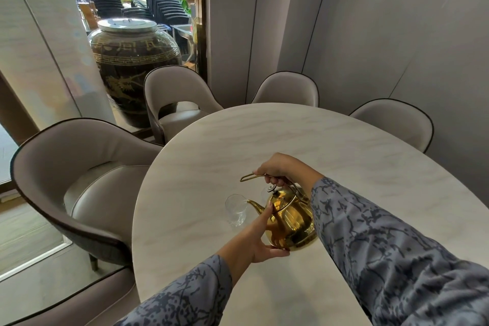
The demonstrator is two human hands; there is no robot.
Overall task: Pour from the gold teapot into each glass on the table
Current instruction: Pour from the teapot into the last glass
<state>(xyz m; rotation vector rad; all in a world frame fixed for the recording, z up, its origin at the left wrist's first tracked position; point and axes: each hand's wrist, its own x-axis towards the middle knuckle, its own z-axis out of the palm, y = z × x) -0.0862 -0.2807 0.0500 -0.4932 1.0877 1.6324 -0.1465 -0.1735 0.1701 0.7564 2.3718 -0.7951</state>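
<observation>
Gold teapot (pixel 289 222): polished, round body, tilted w/ spout toward glass; lid knob on top, wire bail handle arcing over lid. Position: slung directly below right hand (pixel 277 171), pressed against left hand (pixel 255 238) on its near-left side, above marble-look table (pixel 304 140). Right hand: closed around top of handle, fingers curled under the wire, wrist bent down. Left hand: mostly open, not gripping; palm & thumb cupped under pot's lower edge, fingers laid flat up the body toward spout base. Glass (pixel 236 209): clear, upright on table, just left of left-hand fingertips, below-left of right hand; spout tip at or just over its rim. Contact betw. spout & rim: cannot tell. Liquid stream or fill level: cannot tell. Second glass, partly hidden behind lid knob, just under right hand: faint, only a sliver shows. Sleeves: blue-grey w/ dark branching print, both arms. Chairs (pixel 87 188): beige, dark piping, ranged round table beyond & left of hands.
</observation>
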